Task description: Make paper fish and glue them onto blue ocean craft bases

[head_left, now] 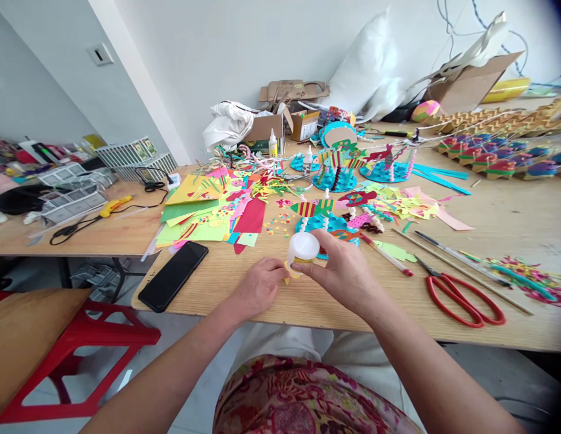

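Observation:
My right hand (346,271) is wrapped round a white glue bottle (304,246), whose round base faces up toward me; its nozzle is hidden. Beneath it, the closed fingers of my left hand (259,286) pinch a small yellow paper piece (287,279) low over the table. Just beyond the bottle sits a blue egg-carton base (323,224) with pipe-cleaner posts and a striped paper fish (313,208). A red-tipped white stick (389,256) and a pale green paper fish (397,251) lie right of my right hand.
Red-handled scissors (461,298), a pen (461,258) and a wooden stick (465,274) lie to the right. A black phone (173,276) rests near the left front edge. Coloured paper (196,214) is heaped behind it. Painted egg cartons (502,154) stand back right. A red stool (81,355) is left.

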Motion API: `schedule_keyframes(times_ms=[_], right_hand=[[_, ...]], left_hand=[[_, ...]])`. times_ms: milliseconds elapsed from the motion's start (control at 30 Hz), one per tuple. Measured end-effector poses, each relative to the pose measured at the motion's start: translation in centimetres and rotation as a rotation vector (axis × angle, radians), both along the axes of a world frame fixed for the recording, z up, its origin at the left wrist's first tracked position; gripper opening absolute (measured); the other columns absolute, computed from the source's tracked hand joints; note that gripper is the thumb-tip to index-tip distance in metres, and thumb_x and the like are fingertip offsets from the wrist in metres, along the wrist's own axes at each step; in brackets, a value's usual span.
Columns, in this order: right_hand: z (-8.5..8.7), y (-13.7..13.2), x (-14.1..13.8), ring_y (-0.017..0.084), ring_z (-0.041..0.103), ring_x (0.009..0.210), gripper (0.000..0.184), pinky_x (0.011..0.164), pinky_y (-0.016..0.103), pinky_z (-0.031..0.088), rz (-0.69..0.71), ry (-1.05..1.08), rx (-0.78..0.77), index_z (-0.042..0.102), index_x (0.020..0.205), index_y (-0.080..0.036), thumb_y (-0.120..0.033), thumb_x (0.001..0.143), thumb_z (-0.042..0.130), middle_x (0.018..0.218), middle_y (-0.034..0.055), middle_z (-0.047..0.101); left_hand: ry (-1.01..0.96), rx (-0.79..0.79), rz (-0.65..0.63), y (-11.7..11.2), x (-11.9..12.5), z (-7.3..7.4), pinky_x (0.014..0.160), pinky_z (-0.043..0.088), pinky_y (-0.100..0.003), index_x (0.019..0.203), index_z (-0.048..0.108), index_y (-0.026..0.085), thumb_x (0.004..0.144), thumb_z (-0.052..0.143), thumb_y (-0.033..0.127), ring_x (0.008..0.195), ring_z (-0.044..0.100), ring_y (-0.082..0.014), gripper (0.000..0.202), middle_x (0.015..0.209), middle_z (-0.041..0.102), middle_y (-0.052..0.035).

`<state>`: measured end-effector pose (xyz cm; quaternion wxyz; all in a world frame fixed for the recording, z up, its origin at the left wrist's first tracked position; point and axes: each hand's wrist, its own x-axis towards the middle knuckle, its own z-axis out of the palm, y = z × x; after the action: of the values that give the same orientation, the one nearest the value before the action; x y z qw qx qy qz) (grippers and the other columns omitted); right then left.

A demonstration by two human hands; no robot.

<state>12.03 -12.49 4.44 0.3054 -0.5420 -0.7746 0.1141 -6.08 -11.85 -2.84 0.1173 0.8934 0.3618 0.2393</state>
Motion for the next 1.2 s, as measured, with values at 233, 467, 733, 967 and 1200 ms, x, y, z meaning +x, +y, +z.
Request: schedule_keyframes(times_ms=[233, 467, 733, 967, 1200], right_hand=[[-0.1, 0.2, 0.2, 0.019, 0.057, 0.062, 0.028, 0.051, 0.024, 0.034, -0.033, 0.029, 0.031, 0.051, 0.085, -0.019, -0.037, 0.068, 0.063, 0.07, 0.0022, 0.062], [0.5, -0.9, 1.0, 0.017, 0.056, 0.061, 0.027, 0.05, 0.024, 0.034, -0.079, 0.113, 0.125, 0.052, 0.083, -0.02, -0.041, 0.069, 0.062, 0.068, 0.0009, 0.061], [0.9, -1.5, 1.7, 0.017, 0.055, 0.065, 0.03, 0.056, 0.027, 0.041, -0.102, 0.344, 0.162, 0.053, 0.086, -0.021, -0.042, 0.067, 0.065, 0.073, 0.0004, 0.06], [-0.7, -1.4, 3.0, 0.022, 0.059, 0.084, 0.037, 0.072, 0.035, 0.048, -0.039, 1.089, 0.004, 0.054, 0.096, -0.025, -0.034, 0.064, 0.069, 0.089, 0.0015, 0.063], [-1.8, -1.6, 4.2, 0.02, 0.061, 0.09, 0.025, 0.075, 0.034, 0.051, -0.04, 1.472, -0.14, 0.06, 0.093, -0.023, -0.03, 0.069, 0.065, 0.094, 0.0036, 0.066]], left_hand=[[-0.026, -0.012, -0.008, 0.0, -0.1, 0.1, 0.087, 0.042, -0.034, 0.098, 0.058, 0.018, 0.066, 0.038, -0.004, 0.1, 0.049, -0.0182, 0.044, 0.102, 0.055, -0.0061], [-0.011, -0.025, -0.007, 0.0, 0.1, 0.0, 0.087, 0.042, -0.034, 0.097, 0.058, 0.019, 0.063, 0.037, -0.007, 0.099, 0.049, -0.0172, 0.047, 0.1, 0.056, -0.0048], [0.028, -0.03, -0.009, 0.0, 0.0, 0.6, 0.088, 0.043, -0.035, 0.096, 0.057, 0.018, 0.065, 0.037, -0.005, 0.099, 0.05, -0.0177, 0.043, 0.101, 0.057, -0.0058], [-0.007, -0.102, 0.038, 0.4, 0.1, 1.3, 0.083, 0.045, -0.031, 0.093, 0.058, 0.014, 0.067, 0.036, -0.005, 0.093, 0.054, -0.0158, 0.039, 0.097, 0.059, -0.0066], [-0.027, -0.098, 0.011, 0.6, -0.1, 1.0, 0.081, 0.044, -0.027, 0.091, 0.061, 0.016, 0.068, 0.035, -0.005, 0.092, 0.053, -0.0142, 0.04, 0.096, 0.054, -0.0056]])
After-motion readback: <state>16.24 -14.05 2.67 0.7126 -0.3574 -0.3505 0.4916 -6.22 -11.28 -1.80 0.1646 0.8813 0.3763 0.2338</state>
